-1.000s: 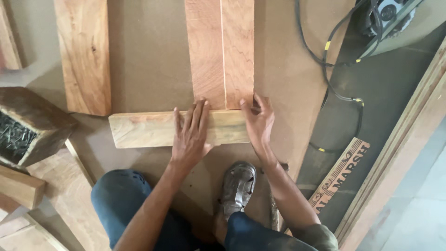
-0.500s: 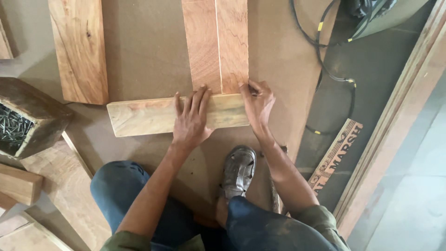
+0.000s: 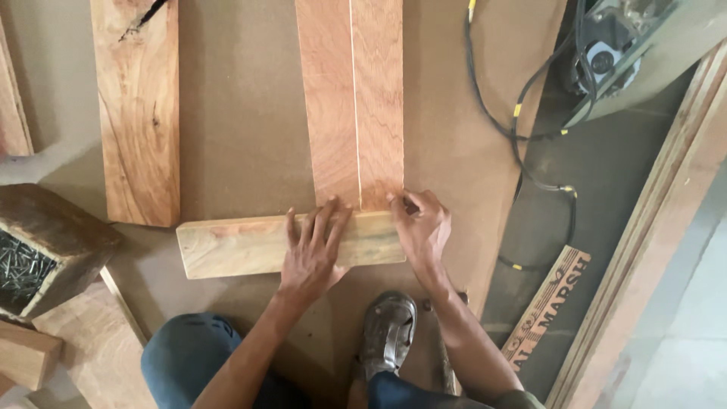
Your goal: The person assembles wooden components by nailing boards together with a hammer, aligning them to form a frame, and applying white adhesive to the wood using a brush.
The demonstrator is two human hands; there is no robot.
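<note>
Left hand point(image 3: 310, 254) lies flat, fingers spread, pressing on a short pale board point(image 3: 242, 246) that lies crosswise on the brown floor sheet point(image 3: 242, 113). Right hand point(image 3: 420, 227) grips that board's right end, fingers curled over its top corner, butting it against the ends of two long reddish planks point(image 3: 352, 106). A box of nails point(image 3: 26, 265) sits at the sheet's left edge.

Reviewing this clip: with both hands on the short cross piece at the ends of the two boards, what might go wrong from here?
The cross piece looks slightly tilted against the two long boards, so it may end up out of square. The right hand grips right at the corner where the pieces meet, so fingers might get pinched. The left hand presses flat near only one end, so the far end could swing.
</note>
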